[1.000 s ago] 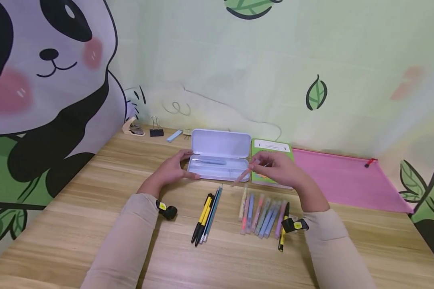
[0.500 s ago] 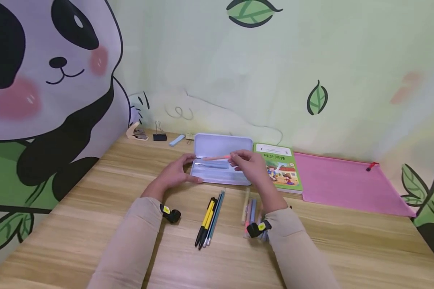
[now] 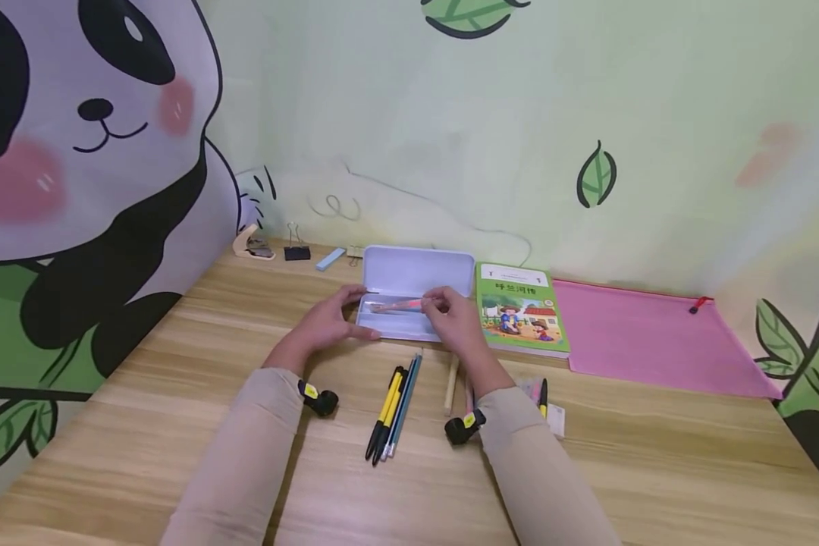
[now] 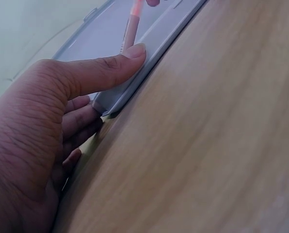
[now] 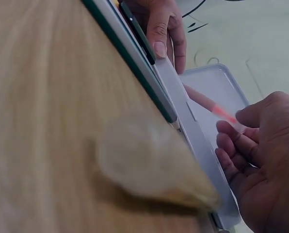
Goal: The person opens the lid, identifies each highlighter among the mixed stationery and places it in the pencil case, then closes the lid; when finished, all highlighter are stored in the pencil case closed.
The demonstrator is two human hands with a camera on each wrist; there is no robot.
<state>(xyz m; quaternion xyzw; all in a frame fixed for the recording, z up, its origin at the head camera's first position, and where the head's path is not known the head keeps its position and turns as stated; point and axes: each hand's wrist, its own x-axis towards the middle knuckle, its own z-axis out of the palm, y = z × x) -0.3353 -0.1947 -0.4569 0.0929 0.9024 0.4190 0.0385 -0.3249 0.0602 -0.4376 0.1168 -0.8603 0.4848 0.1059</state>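
A white pencil case (image 3: 418, 271) lies with its lid raised at the back of the table. My left hand (image 3: 319, 327) holds its left end, thumb on the front wall and fingers around the corner, as the left wrist view shows. With thumb and fingertips my right hand (image 3: 456, 322) pinches one end of a pink highlighter (image 3: 397, 306). The highlighter extends leftward over the rear compartment; in the right wrist view the pink highlighter (image 5: 200, 98) slants across the case. Whether it touches the case floor, I cannot tell.
Yellow-and-black pens (image 3: 386, 409) and teal pencils (image 3: 406, 406) lie before the case. More highlighters, including a cream one (image 3: 451, 385), are partly hidden under my right wrist. A green book (image 3: 522, 311), pink pouch (image 3: 655, 337), black binder clip (image 3: 296, 253) and blue strip (image 3: 331, 258) lie along the back.
My right hand has carried the pink highlighter leftward from the case's right end, turned it nearly level, and lowered it into the case's opening. My left hand stays at the case's left end.
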